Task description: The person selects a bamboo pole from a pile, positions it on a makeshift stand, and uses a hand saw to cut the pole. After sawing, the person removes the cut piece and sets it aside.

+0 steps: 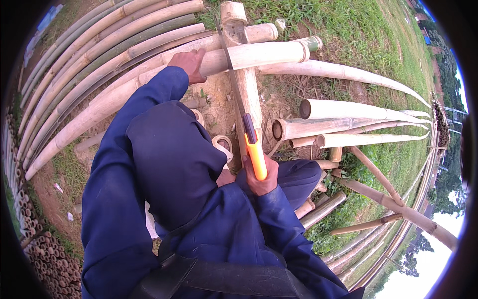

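My right hand (264,178) is wrapped round the orange handle of a handsaw (255,154). Its long narrow blade points away from me and lies across a thick pale bamboo pole (271,56). To the left of the blade, my left hand (189,65) grips the same pole from above, with the fingers curled over it. The pole rests on an upright-looking bamboo support (247,92), near a joint with a notched bamboo piece (234,22) at the top. Whether the teeth have cut into the pole I cannot tell.
Long bamboo poles (104,47) lie side by side at the left. Cut-ended poles (343,109) stretch off to the right over grass. Slanting bamboo struts (378,174) stand at the right. A pile of short bamboo pieces (55,256) fills the lower left. My bent knee (174,144) is close below the pole.
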Demonstrator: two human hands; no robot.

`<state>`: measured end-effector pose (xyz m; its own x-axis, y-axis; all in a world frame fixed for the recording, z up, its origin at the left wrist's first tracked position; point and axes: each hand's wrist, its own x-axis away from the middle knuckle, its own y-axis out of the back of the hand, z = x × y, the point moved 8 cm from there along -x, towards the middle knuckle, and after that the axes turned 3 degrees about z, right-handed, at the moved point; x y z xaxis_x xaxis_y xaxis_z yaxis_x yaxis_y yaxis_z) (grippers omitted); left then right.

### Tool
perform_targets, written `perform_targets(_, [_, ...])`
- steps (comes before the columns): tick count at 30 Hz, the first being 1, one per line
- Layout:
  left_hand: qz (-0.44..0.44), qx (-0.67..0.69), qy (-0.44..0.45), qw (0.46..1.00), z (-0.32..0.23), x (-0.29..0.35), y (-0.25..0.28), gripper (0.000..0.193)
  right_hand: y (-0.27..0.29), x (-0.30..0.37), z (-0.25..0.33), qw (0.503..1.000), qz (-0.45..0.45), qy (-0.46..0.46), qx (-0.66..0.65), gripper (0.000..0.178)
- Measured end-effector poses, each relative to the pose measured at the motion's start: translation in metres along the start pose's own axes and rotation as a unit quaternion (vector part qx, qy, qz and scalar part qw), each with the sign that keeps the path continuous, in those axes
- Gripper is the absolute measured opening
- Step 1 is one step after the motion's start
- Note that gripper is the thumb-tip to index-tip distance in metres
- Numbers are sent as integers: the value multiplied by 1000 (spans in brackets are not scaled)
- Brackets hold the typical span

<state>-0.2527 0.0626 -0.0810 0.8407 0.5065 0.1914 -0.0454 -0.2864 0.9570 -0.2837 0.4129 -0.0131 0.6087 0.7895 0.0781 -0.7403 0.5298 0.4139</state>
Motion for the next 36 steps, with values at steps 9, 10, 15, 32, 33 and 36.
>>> perform_targets(9, [18, -3, 4, 1000, -15, 29, -30, 81, 18, 37, -3, 1000, 17, -16, 18, 19])
perform_targets(10, [26, -1, 7, 1000, -17, 25, -27, 81, 18, 33, 1, 1000, 18, -14, 19, 18])
perform_targets(15, [43, 12, 17, 999, -14, 29, -29, 79, 4, 35, 34, 999, 18, -17, 22, 17])
perform_targets(32, [1, -11, 3, 1000, -16, 36, -32, 81, 9, 34, 1, 999, 14, -47, -17, 20])
perform_targets(33, [-24, -15, 0, 1000, -14, 36, -30, 81, 20, 58, 8, 999, 16, -32, 0, 25])
perform_targets(36, [-24, -37, -2, 999, -16, 37, -30, 81, 51, 110, 20, 997, -3, 3, 75, 31])
